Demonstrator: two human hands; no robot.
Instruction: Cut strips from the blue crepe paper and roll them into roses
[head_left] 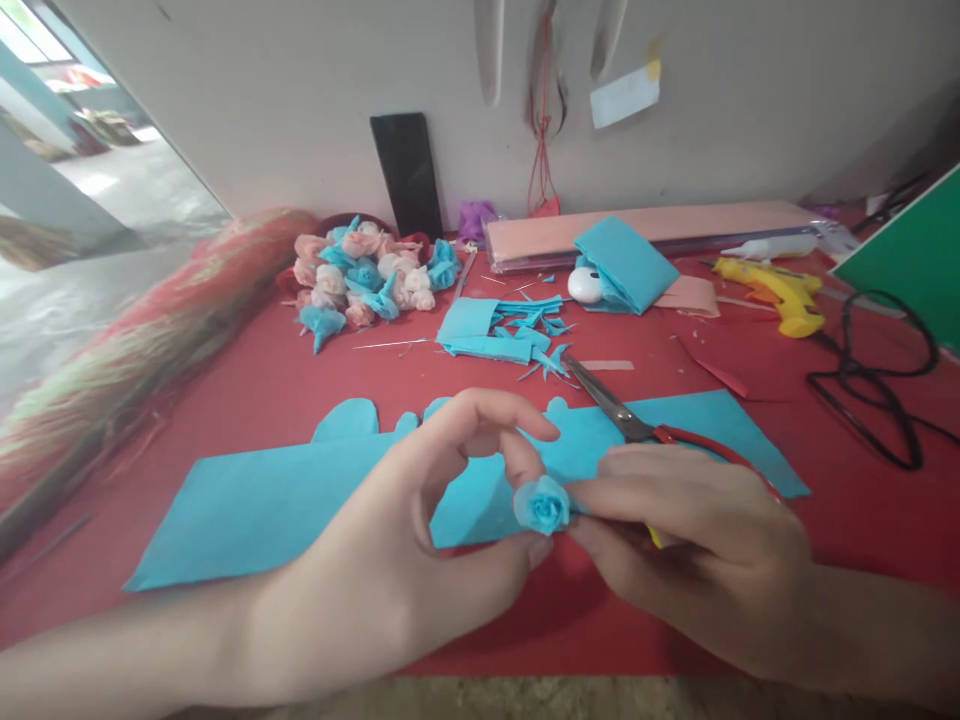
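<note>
A small blue paper rose (pixel 544 506) is between my two hands, its petals curled around the centre. My left hand (pixel 442 540) pinches the flower's left side, thumb below and a finger above, with the index finger arched free. My right hand (pixel 690 540) has thumb and fingers closed on the flower's base at its right. A long blue paper sheet (pixel 262 510) lies under both hands, with rounded blue petals (pixel 349 420) at its back edge. Scissors (pixel 630 425) with red handles lie behind my right hand, which partly hides them.
Paper roses (pixel 364 270) in pink, white and blue are heaped at the back left. Cut blue paper (pixel 476 325) lies mid-table. A folded blue pad (pixel 630 265), a yellow glue gun (pixel 780 290) and a black cable (pixel 847 380) are at the right.
</note>
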